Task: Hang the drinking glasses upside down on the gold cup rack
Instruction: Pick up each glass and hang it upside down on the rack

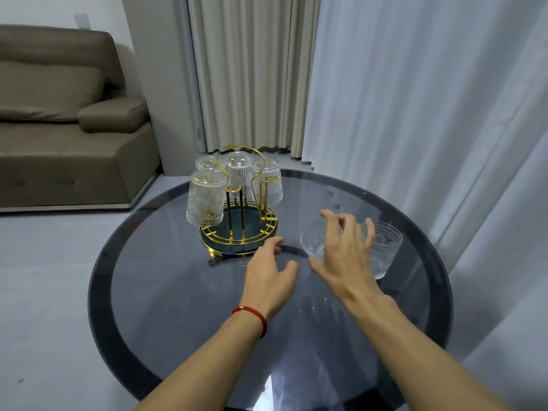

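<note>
The gold cup rack [237, 232] with a dark round base stands at the far left of the round table. Several clear ribbed glasses hang upside down on it, the nearest [205, 200] at its left. Two pegs at the rack's front and right are bare. Two more glasses stand on the table to the right: one [313, 240] partly behind my right hand [344, 256], the other [387, 247] just right of it. My right hand hovers with spread fingers over the nearer glass, gripping nothing. My left hand [269, 277], fingers apart, is near the rack's base, holding nothing.
The dark glass round table [207, 321] has a black rim. A brown sofa [68, 129] stands at the left beyond it. Curtains [385, 99] hang behind and to the right of the table.
</note>
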Demonstrator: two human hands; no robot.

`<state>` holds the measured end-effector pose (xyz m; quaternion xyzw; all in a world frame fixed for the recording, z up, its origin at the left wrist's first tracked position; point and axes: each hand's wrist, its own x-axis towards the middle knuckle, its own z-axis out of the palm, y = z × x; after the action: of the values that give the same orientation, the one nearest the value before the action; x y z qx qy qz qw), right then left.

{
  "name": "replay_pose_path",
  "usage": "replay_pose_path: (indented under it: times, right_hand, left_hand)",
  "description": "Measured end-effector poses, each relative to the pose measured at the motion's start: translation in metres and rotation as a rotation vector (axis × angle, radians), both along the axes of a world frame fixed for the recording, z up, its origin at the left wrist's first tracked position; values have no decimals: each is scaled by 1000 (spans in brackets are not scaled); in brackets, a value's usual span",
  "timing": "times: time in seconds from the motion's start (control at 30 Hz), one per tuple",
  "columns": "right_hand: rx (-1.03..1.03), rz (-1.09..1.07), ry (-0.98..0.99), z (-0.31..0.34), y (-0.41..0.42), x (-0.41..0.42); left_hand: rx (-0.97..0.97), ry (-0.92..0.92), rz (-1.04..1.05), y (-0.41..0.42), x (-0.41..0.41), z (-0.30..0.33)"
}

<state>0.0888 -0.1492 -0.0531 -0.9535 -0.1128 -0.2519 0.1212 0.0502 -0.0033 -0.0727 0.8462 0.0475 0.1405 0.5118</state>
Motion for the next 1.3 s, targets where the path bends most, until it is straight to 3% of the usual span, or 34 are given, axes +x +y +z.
replay_pose_path:
  times: [0.1, 0.17, 0.3, 0.5, 0.6, 0.67, 0.77, 0.87, 0.93, 1.03, 1.13, 1.3]
  right_hand:
    - [76, 76, 14, 4, 17, -14]
    - [77, 167, 52, 6, 24, -20]
    - [6, 448, 118, 10, 19, -22]
    - [-61, 689, 103, 1, 23, -22]
    - [162, 710, 137, 5, 26, -21]
    - [357, 605, 191, 5, 23, -21]
    - [662, 406, 496, 3, 20, -23]
    - [999, 450, 722, -2, 24, -19]
    - [1197, 456, 717, -5, 28, -14]
    - [1377, 351, 606, -8, 30, -5]
    - [1297, 204, 413, -1, 25, 5]
    - [1100, 90, 124, 47, 23, 23]
  left_hand:
    - [-496, 209, -81, 0, -3, 14]
    - [-699, 213, -180, 2, -5, 18]
    - [-678, 198, -312, 16, -8, 14]
    - [-607, 219, -171, 34, -14, 10]
    - [-720, 166, -118, 40, -13, 14]
    - [-851, 133, -164, 44, -11, 17]
    - [-1029, 143, -274, 52, -10, 17]
    - [-1061, 165, -351, 58, -8, 15]
    - [-977, 150, -337, 60, -5, 13]
    - [-392, 33, -100, 69, 3, 4]
    - [167, -100, 102, 84, 12, -12]
    - [547, 22, 24, 90, 20, -35]
